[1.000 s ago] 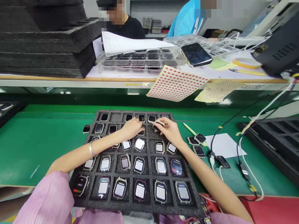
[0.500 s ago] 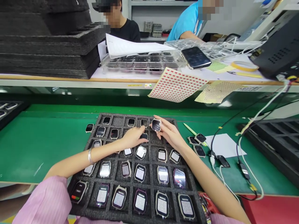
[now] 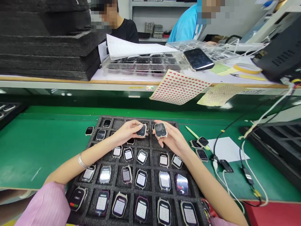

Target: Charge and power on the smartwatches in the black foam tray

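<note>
A black foam tray (image 3: 150,172) of smartwatch bodies lies on the green mat in front of me. The near rows hold watches with lit screens, the far rows dark ones. My left hand (image 3: 127,131) is closed on a dark-screened watch body (image 3: 141,130) lifted above the far rows. Beside it, my right hand (image 3: 171,138) grips a second dark watch body (image 3: 160,129), screen facing up. The two watches are held close together, a little apart.
Loose watch bodies (image 3: 199,147), a green pen (image 3: 193,133), white paper (image 3: 224,148) and charging cables (image 3: 244,171) lie right of the tray. Another watch (image 3: 89,130) sits left of it. The shelf behind carries stacked foam trays (image 3: 47,47), clear trays, sticker sheets (image 3: 178,87); two people sit beyond.
My left hand picked a dark watch out of the far rows and raised it. My right hand turned its watch screen-up and brought it beside the left one.
</note>
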Demonstrator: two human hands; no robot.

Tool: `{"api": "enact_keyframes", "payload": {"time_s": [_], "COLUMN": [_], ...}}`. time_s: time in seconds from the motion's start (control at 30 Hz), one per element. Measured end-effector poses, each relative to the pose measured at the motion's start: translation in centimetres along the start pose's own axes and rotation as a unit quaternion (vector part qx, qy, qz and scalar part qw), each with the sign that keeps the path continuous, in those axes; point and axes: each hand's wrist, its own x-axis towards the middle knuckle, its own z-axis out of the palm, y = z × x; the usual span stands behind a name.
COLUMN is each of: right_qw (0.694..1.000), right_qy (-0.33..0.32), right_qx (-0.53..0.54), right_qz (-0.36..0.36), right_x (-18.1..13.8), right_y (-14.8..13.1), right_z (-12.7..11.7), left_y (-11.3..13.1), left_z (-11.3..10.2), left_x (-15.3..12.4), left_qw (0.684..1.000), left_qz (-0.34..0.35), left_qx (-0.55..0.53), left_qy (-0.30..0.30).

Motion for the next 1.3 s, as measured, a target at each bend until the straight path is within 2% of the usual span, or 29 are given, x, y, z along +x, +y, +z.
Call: {"api": "enact_keyframes", "payload": {"time_s": [0.07,0.2,0.5,0.67,0.8,0.97,1.13,1.3], "right_qw": [1.000,0.999,0.999,0.998,0.996,0.996,0.999,1.000], "right_qy": [0.001,0.002,-0.022,-0.034,-0.045,-0.052,-0.027,-0.012], "right_qx": [0.018,0.031,0.031,0.036,0.041,0.032,-0.007,-0.017], "right_qz": [0.000,0.018,0.039,0.049,0.060,0.061,0.044,0.020], "right_x": [0.1,0.1,-0.3,-0.9,-1.0,-1.1,-1.4,-1.5], "right_y": [0.4,1.0,1.3,1.2,1.3,1.6,1.9,1.8], "right_z": [-0.2,-0.6,-0.9,-0.8,-0.7,-0.8,-0.7,-0.5], "left_y": [0.1,0.2,0.2,-0.3,-1.0,-1.3,-1.1,-0.9], "left_z": [0.4,1.3,2.3,2.6,2.6,2.4,1.9,1.3], "left_x": [-0.4,-1.1,-2.3,-2.7,-2.7,-2.6,-2.6,-2.6], "left_qw": [0.998,0.999,0.982,0.940,0.909,0.894,0.901,0.909], "left_qz": [-0.022,-0.022,0.038,0.102,0.138,0.168,0.139,0.144], "left_qx": [-0.063,-0.040,0.184,0.323,0.388,0.411,0.409,0.388], "left_qy": [-0.010,0.000,0.032,0.046,0.054,0.058,0.041,0.042]}}
